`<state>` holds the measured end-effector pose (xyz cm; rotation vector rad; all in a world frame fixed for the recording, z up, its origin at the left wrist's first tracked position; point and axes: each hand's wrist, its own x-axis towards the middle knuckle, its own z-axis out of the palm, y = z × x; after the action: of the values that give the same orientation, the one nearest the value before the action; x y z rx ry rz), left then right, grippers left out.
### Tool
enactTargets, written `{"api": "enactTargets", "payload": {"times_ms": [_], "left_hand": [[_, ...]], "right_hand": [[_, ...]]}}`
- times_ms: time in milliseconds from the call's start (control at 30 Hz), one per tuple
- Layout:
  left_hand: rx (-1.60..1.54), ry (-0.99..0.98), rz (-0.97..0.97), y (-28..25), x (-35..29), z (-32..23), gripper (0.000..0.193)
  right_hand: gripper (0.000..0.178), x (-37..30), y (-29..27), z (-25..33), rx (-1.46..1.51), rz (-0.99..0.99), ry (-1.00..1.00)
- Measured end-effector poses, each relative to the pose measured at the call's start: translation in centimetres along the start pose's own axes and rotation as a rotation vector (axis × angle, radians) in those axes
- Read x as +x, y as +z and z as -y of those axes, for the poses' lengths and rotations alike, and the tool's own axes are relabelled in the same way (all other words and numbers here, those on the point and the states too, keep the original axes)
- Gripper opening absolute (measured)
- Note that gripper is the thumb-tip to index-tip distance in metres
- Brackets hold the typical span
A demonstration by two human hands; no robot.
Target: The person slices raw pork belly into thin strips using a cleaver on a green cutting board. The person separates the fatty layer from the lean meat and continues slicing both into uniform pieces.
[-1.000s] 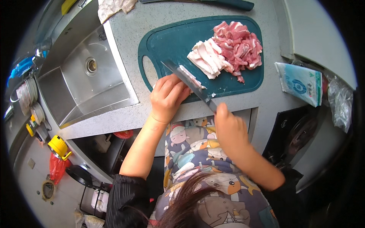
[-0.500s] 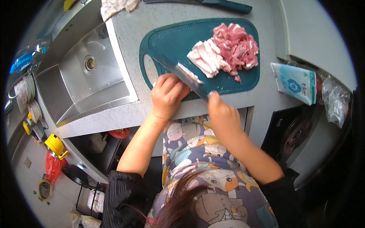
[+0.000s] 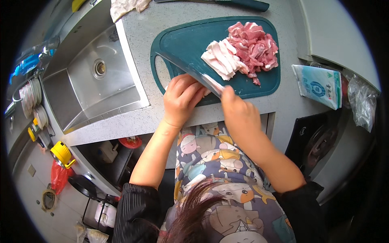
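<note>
My right hand (image 3: 242,114) is wrapped around the handle of a kitchen knife (image 3: 184,67), whose blade slants up and left over the green cutting board (image 3: 178,44). Beside the blade, the curled fingers of my left hand (image 3: 181,97) press on a piece of pale fatty meat, mostly hidden beneath them. A thin pale slice (image 3: 211,82) lies along the far side of the blade. Farther back on the board are a pile of white fat strips (image 3: 222,60) and, to its right, a heap of pink meat pieces (image 3: 255,46).
A steel sink (image 3: 109,89) is set into the counter on the left. Behind the board lie another dark-handled knife (image 3: 243,4) and a pale cloth-like piece (image 3: 127,7). At the right stand a blue-white packet (image 3: 318,86) and a clear plastic bag (image 3: 360,103).
The knife blade has shifted closer to my left fingers, and the thin slice now rests nearer the blade. The whole view has shifted slightly.
</note>
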<state>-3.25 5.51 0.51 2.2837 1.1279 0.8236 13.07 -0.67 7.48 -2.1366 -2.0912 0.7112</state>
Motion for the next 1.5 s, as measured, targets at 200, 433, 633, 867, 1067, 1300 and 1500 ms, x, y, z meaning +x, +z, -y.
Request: {"api": "enactTargets", "payload": {"times_ms": [200, 433, 633, 867, 1067, 1300, 1500], "left_hand": [[-0.347, -0.394, -0.069, -2.1, 0.8, -1.4, 0.021], [-1.494, -0.751, 0.161, -2.5, 2.9, -2.9, 0.031], [-1.5, -0.813, 0.118, -0.6, 2.8, -3.7, 0.025], [-0.665, -0.587, 0.045, 1.5, 5.8, -4.3, 0.019], [-0.117, -0.033, -0.089, 3.0, 7.4, -1.5, 0.018], [-0.015, 0.075, -0.156, 2.5, 4.0, -2.6, 0.024], [-0.271, -0.295, -0.14, 1.7, 3.7, -2.6, 0.022]], "right_hand": [[0.014, 1.4, -2.0, -0.2, 0.301, -0.148, -0.103], [0.027, -0.3, -4.9, -1.2, 1.341, 0.129, 0.382], [0.035, -1.2, -5.0, -2.2, 1.608, 0.042, 0.567], [0.021, -2.3, -5.1, -5.2, 1.44, -0.278, 0.583], [0.022, -3.0, -5.0, -5.3, 1.324, -0.328, 0.648], [0.018, -3.9, -5.0, -4.8, 1.389, -0.295, 0.638], [0.017, -3.6, -5.1, -4.2, 1.357, -0.266, 0.607]]}}
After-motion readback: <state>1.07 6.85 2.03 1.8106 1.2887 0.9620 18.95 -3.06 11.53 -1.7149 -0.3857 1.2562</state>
